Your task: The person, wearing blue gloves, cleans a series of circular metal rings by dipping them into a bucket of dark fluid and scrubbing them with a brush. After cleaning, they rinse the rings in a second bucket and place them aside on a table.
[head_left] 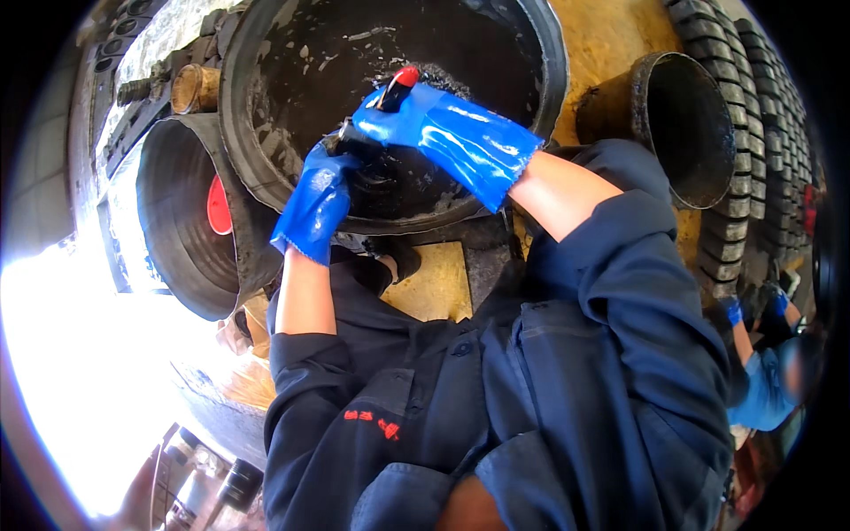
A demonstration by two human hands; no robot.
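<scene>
Both my hands wear long, wet blue rubber gloves over a wide black tub (pixel 235 115) of dark liquid. My right hand (pixel 398 119) is closed round a tool with a black and red handle (pixel 405 78); its working end is hidden. My left hand (pixel 320 181) is closed on a dark, roundish part (pixel 356 140), which lies between the two hands at the tub's near side. The far end of that part is covered by the right glove. Ripples and pale foam show on the liquid just beyond the right hand.
To the left a dark bucket (pixel 173 208) lies tipped, with a red round thing (pixel 219 205) inside. An open dark drum (pixel 686 128) stands at the right, beside stacked ridged tyres (pixel 722 106). Another person (pixel 770 372) with blue gloves is at the far right.
</scene>
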